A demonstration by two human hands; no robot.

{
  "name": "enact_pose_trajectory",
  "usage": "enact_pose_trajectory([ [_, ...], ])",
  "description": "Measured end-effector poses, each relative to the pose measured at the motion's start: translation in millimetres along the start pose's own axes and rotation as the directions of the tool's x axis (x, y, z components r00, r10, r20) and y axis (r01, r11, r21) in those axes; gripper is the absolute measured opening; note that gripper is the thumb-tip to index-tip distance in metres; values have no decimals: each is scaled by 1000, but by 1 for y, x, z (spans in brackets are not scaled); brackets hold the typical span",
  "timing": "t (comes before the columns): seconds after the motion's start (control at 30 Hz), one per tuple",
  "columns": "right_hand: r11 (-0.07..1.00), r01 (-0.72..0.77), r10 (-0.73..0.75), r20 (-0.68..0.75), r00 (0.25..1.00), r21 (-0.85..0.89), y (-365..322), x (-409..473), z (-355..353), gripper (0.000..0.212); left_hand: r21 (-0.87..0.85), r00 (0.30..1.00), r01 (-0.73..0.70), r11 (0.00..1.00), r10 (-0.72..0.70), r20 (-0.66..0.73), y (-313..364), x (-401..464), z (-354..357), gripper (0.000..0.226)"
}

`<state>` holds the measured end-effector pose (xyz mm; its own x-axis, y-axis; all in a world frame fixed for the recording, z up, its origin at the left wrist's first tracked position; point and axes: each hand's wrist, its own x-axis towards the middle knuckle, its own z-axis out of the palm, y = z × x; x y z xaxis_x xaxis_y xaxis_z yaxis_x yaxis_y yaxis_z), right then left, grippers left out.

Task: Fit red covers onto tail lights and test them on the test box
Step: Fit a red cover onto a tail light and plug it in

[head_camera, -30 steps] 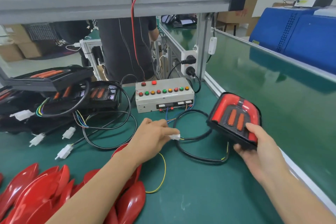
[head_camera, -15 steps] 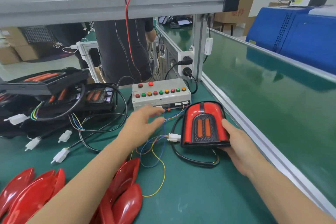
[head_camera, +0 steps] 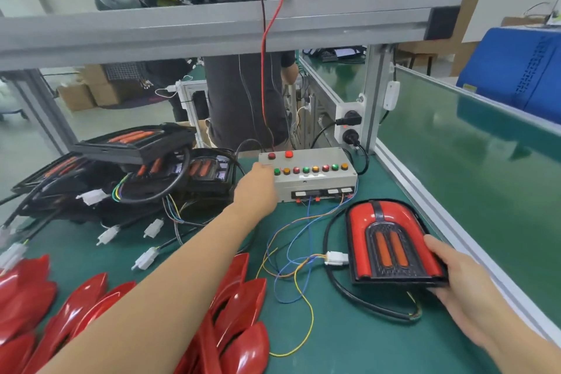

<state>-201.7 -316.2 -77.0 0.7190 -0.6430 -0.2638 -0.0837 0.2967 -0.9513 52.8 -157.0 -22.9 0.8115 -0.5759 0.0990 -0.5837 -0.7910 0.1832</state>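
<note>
The tail light (head_camera: 391, 244), red cover fitted, lies flat on the green worktop (head_camera: 349, 343) near its right edge. The right hand (head_camera: 461, 285) holds its near right corner, thumb on top, the other fingers hidden underneath. The left hand (head_camera: 258, 188) reaches to the left end of the test box (head_camera: 312, 176), touching it by the button row; I cannot tell how its fingers lie. Loose red covers (head_camera: 236, 313) lie heaped at the near left.
</note>
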Motion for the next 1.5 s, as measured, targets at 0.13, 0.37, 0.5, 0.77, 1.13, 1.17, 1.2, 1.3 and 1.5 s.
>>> enact_pose_trajectory([
  [0.13,1000,1,0,45,999,-23,-1,-1,-1,43,110,999,38,993,-40,15,8,9,1,39],
  [0.37,1000,-1,4,73,997,-29,1,4,-5,41,12,996,92,996,-92,9,-11,16,3,35],
  [0.5,999,-5,8,77,997,-41,1,5,-5,40,8,999,41,999,-41,22,-18,12,11,53],
  [0.77,1000,20,-20,2,1000,-15,1,5,-1,45,103,997,30,994,-22,-72,-17,13,23,57],
  [1.13,994,103,-101,-45,994,33,11,0,-3,39,89,989,81,993,-69,-132,-9,8,34,59],
  [1.17,994,105,-103,-48,994,34,11,0,-3,39,119,986,97,988,-79,-147,-7,7,33,58],
  [1.2,994,104,-102,-48,994,37,11,1,-3,39,168,980,114,979,-84,-179,-3,6,32,55],
  [1.3,995,94,-94,-24,995,27,12,3,-5,41,256,959,79,963,-4,-283,16,0,35,66],
  [1.5,996,73,-73,2,997,60,13,6,-7,41,10,984,-140,990,141,-107,79,10,51,80],
])
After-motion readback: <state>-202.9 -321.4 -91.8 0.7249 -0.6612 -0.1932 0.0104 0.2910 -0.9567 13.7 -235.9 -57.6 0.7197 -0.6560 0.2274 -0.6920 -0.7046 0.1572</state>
